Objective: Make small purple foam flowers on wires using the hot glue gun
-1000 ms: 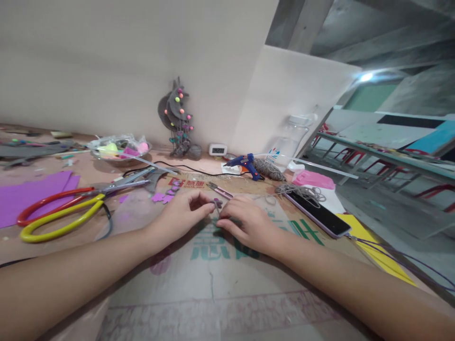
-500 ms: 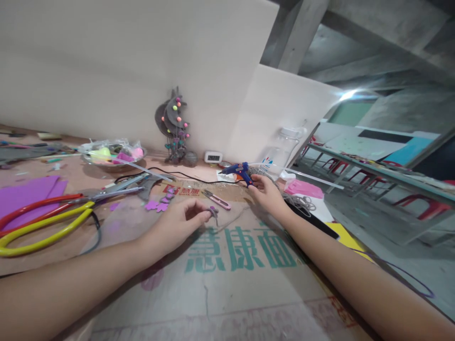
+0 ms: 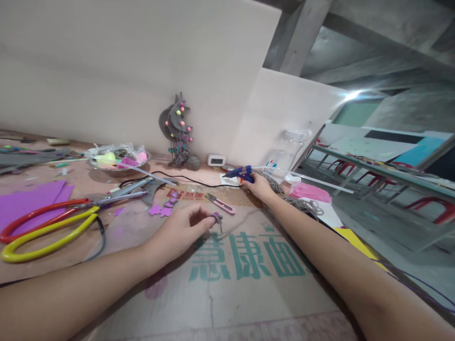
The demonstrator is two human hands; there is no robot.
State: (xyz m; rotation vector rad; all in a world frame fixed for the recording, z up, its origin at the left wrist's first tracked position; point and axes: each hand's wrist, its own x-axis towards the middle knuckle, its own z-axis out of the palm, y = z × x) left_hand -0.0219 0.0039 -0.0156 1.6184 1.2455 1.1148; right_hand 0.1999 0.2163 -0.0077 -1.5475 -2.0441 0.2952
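Between the thumb and fingers of my left hand [image 3: 188, 226] is a small grey and purple felt piece [image 3: 218, 218] with a thin grey strand hanging from it. My right hand [image 3: 261, 187] reaches farther out and is closed round the handle of a blue glue gun [image 3: 239, 174], its nozzle pointing left over a white paper scrap [image 3: 228, 181]. A clear glue stick juts from the gun's rear. Pink thread snips [image 3: 221, 204] lie on the cardboard [image 3: 256, 293] between my hands. Left of them are purple felt flower cutouts [image 3: 161, 210].
Large scissors [image 3: 53, 227] with red and yellow handles lie at left by purple felt sheets [image 3: 39, 201]. Behind stand a bowl of bagged pompoms [image 3: 119, 161], a grey moon ornament [image 3: 177, 125], a small clock [image 3: 216, 161] and a clear jug [image 3: 287, 151]. Grey cord [image 3: 305, 206] lies at right.
My right hand and the glue gun have come down onto the white scrap, the gun turning more level. My left hand still pinches the felt piece. The view has shifted slightly.
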